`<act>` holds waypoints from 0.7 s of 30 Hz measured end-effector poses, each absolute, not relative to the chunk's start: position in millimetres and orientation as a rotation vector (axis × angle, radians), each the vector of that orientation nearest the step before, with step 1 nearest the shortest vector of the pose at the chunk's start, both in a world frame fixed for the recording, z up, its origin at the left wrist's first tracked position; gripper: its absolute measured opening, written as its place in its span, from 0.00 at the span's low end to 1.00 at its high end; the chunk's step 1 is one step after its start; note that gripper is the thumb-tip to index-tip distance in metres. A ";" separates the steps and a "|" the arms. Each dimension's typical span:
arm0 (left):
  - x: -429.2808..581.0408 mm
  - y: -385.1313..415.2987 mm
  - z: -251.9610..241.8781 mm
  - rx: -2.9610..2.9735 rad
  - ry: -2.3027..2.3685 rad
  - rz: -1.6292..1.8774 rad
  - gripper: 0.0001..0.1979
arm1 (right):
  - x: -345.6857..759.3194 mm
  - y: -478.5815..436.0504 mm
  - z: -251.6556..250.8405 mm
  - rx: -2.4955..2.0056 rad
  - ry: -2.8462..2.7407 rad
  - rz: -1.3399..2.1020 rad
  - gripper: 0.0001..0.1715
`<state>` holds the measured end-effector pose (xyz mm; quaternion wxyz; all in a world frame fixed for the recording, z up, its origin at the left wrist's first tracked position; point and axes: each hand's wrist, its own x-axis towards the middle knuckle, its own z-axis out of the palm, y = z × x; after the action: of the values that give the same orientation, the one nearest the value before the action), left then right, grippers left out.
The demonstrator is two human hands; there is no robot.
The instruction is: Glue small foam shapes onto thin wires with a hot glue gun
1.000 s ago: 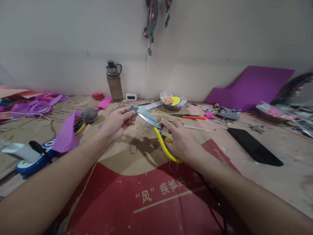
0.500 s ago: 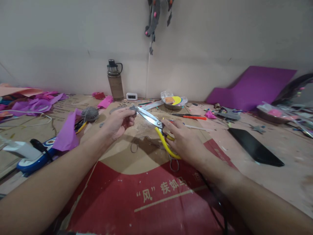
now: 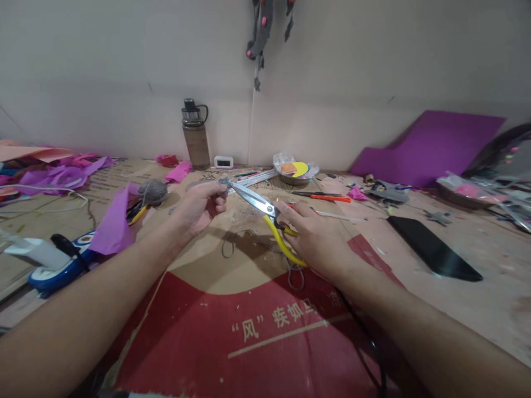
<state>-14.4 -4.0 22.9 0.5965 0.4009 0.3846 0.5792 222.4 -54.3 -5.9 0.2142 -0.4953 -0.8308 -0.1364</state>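
My right hand (image 3: 309, 235) is closed around the yellow handles of a pair of scissors (image 3: 258, 203), whose blades point up and to the left. Between the fingertips of my left hand (image 3: 205, 205) is a small grey piece (image 3: 225, 182), fuzzy like yarn or felt; its exact kind is hard to make out. The blade tips meet the edge of this grey piece. Below the hands, loose grey yarn (image 3: 228, 247) lies in loops on a red and tan cardboard sheet (image 3: 194, 337). A ball of grey yarn (image 3: 152, 193) rests left of my left hand.
Along the wall stand a water bottle (image 3: 196, 141), a small white digital clock (image 3: 223, 162) and a bowl (image 3: 295, 176) with plastic wrap. Right lie a black phone (image 3: 433, 247), a red-handled tool (image 3: 329, 198) and purple sheet (image 3: 440, 146). A blue power strip (image 3: 56, 279) is at left.
My left hand and the grey piece have shifted very slightly left and up. The scissors stay at the grey piece, their blades looking nearly the same.
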 end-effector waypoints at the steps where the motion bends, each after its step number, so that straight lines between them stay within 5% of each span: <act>1: -14.0 -4.5 23.8 0.922 0.892 1.345 0.06 | 221.8 -55.1 -4.8 -1.378 -2.308 -0.403 0.27; 21: -16.9 -1.9 26.2 0.730 0.887 1.190 0.08 | 218.7 -60.4 5.3 -1.513 -2.378 -0.477 0.28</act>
<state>-16.9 -1.9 26.2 0.6771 0.3246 0.3946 0.5296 218.7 -60.4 5.3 0.1410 -0.5239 -0.8236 -0.1652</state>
